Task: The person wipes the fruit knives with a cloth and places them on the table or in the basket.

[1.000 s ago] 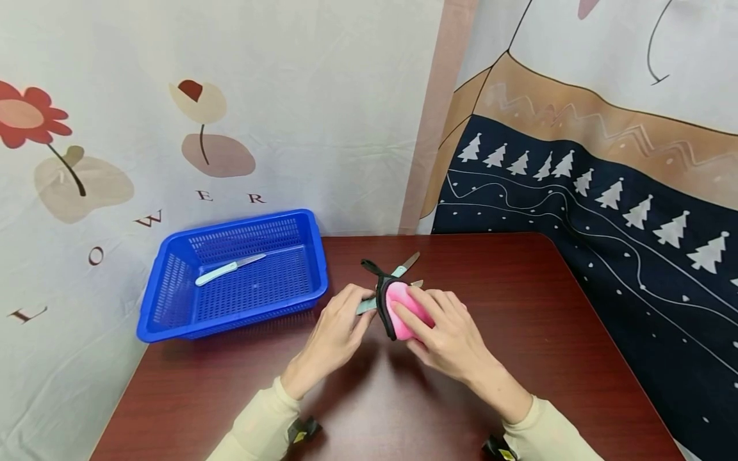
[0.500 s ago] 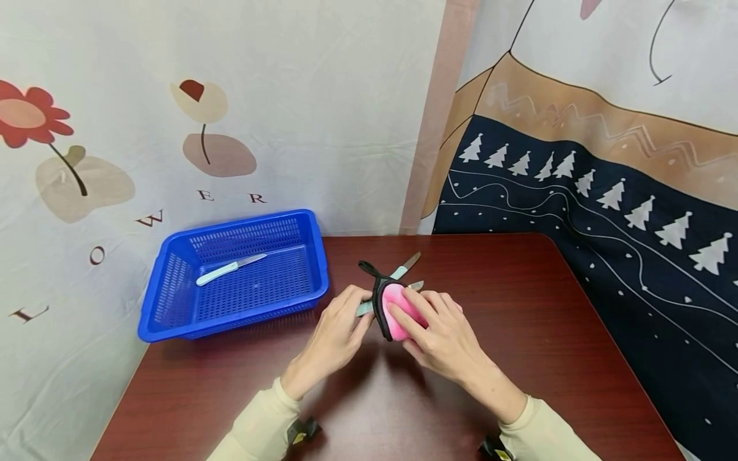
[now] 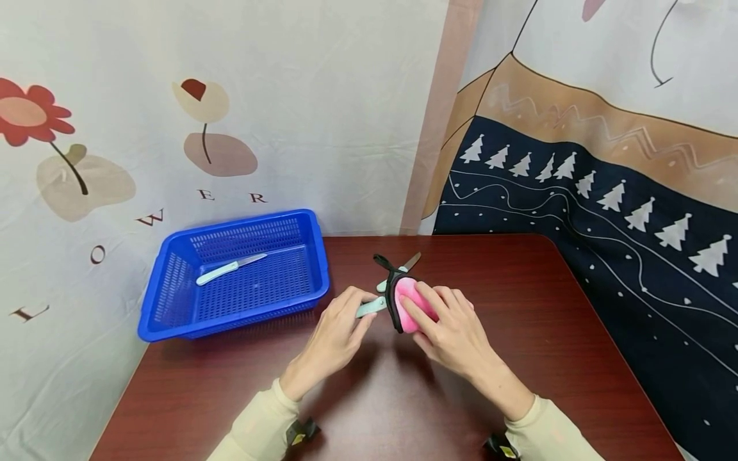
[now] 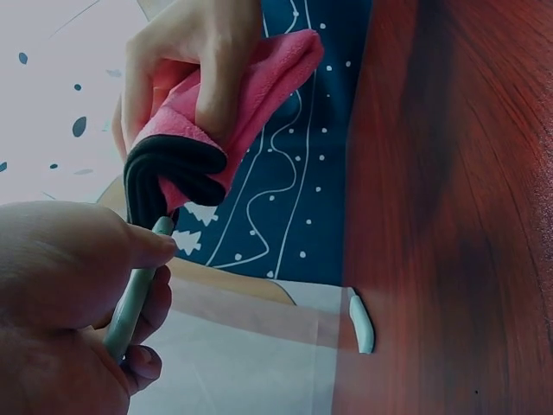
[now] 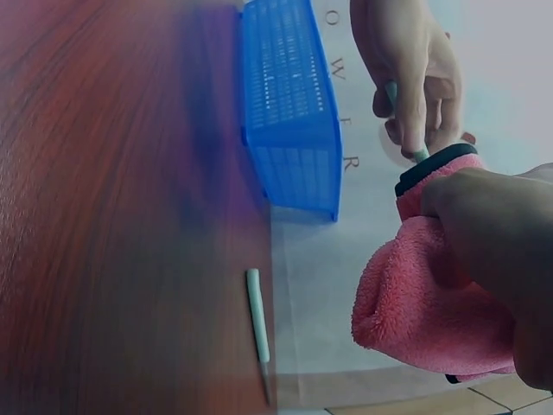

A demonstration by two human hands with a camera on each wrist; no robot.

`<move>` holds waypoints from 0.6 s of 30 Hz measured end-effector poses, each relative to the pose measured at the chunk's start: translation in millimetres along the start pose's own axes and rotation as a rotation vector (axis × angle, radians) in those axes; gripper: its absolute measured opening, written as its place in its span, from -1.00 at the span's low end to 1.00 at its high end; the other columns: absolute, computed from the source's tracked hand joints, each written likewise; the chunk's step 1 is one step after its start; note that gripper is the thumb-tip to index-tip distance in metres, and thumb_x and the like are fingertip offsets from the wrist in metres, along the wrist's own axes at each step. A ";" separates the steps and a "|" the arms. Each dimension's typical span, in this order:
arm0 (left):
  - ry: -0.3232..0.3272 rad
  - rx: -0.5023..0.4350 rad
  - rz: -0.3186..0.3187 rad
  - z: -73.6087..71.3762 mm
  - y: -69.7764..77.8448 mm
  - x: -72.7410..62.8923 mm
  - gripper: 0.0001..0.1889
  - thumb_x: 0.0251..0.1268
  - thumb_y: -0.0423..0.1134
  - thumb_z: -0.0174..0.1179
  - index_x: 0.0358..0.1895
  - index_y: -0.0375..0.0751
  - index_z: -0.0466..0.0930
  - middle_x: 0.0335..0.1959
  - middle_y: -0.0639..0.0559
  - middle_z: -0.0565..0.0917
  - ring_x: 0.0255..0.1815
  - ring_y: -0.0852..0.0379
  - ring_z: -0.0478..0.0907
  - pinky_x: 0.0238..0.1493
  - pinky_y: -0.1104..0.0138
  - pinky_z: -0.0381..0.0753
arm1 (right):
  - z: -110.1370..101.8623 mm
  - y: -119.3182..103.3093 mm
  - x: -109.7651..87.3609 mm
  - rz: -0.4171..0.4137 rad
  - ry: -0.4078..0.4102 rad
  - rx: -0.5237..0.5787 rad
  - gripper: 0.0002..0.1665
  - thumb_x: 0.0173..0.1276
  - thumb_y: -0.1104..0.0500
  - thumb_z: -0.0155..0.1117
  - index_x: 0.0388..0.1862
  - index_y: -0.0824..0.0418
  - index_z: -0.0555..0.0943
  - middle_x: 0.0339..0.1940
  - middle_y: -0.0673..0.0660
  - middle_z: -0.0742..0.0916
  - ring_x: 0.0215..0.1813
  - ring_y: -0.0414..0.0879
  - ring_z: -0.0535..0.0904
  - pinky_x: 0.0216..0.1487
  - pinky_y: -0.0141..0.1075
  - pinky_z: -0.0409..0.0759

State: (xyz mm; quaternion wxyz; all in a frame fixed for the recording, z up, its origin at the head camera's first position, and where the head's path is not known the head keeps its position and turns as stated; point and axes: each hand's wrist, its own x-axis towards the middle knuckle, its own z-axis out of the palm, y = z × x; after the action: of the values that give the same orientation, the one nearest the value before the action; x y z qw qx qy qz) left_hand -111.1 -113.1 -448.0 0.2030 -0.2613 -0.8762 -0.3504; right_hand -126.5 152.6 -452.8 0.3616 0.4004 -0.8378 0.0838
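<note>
My left hand (image 3: 336,328) holds a small knife by its pale green handle (image 3: 371,307), pinched between thumb and fingers. The blade is hidden by a folded pink cloth (image 3: 410,301) with black edging and a black loop. My right hand (image 3: 452,325) grips this fluffy cloth around the blade side of the knife, as the right wrist view also shows the cloth (image 5: 397,294) bunched under the fingers. A second knife (image 3: 412,261) with a like handle lies on the table just behind the cloth, partly covered from the head view.
To the left stands a blue plastic basket (image 3: 230,325) with perforated walls. Inside it lies another pale green-handled knife (image 3: 230,269). Printed fabric (image 3: 346,128) hangs behind the dark red wooden table (image 3: 548,333).
My right hand and the cloth have shifted slightly right, away from my left hand. More of the held handle shows now, and the blade tip that stuck out past the cloth is hidden.
</note>
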 end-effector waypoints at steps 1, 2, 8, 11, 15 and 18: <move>0.000 0.002 0.001 -0.1 -0.1 -0.2 -0.80 0.56 -0.38 0.42 0.12 -0.24 0.71 -0.07 -0.01 0.74 -0.11 0.06 0.68 -0.06 0.14 0.71 | -0.3 1.0 -0.7 0.004 -0.004 -0.001 -0.16 0.14 0.09 0.74 0.46 0.06 0.73 0.36 0.31 0.75 0.09 0.18 0.66 0.06 0.05 0.74; 0.000 0.005 0.002 -0.2 -0.3 -0.4 -0.80 0.56 -0.38 0.42 0.12 -0.23 0.71 -0.07 -0.01 0.74 -0.11 0.06 0.68 -0.06 0.14 0.71 | -0.6 2.0 -1.4 0.009 -0.008 -0.004 -0.16 0.14 0.09 0.73 0.47 0.06 0.72 0.37 0.31 0.75 0.09 0.18 0.66 0.07 0.06 0.74; 0.003 0.023 0.011 0.2 -1.1 -1.2 -0.81 0.56 -0.36 0.41 0.12 -0.21 0.71 -0.07 0.00 0.74 -0.14 0.06 0.68 -0.08 0.13 0.70 | -2.1 9.2 -6.6 0.037 -0.013 -0.008 -0.14 0.13 0.11 0.72 0.49 0.06 0.71 0.37 0.32 0.73 0.10 0.19 0.66 0.06 0.07 0.73; 0.005 0.025 0.018 0.5 -1.3 -1.4 -0.80 0.55 -0.37 0.42 0.12 -0.21 0.72 -0.08 0.00 0.74 -0.14 0.07 0.68 -0.09 0.13 0.70 | -2.2 13.7 -9.5 0.049 -0.012 -0.008 -0.11 0.10 0.12 0.74 0.49 0.06 0.71 0.36 0.32 0.73 0.10 0.20 0.65 0.05 0.09 0.72; 0.006 0.026 0.020 0.7 -1.4 -1.7 -0.80 0.53 -0.37 0.43 0.11 -0.20 0.72 -0.09 0.01 0.74 -0.15 0.08 0.68 -0.09 0.13 0.69 | -2.9 20.3 -12.7 0.063 -0.003 -0.005 -0.11 0.09 0.14 0.72 0.48 0.09 0.71 0.37 0.35 0.72 0.10 0.21 0.65 0.06 0.12 0.72; 0.002 0.025 0.017 0.5 -1.3 -1.9 -0.80 0.53 -0.37 0.43 0.12 -0.20 0.72 -0.08 0.02 0.74 -0.15 0.08 0.68 -0.07 0.12 0.69 | -4.7 25.4 -15.3 0.081 0.000 -0.008 -0.17 0.13 0.16 0.62 0.47 0.10 0.72 0.37 0.37 0.72 0.08 0.23 0.66 0.05 0.13 0.70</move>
State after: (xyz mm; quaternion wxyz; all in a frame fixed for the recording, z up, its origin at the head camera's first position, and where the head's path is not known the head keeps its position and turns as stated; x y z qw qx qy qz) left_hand -110.5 -114.1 -450.1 0.2100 -0.2658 -0.8781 -0.3378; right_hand -136.1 180.8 -455.9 0.3596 0.3647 -0.8536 0.0951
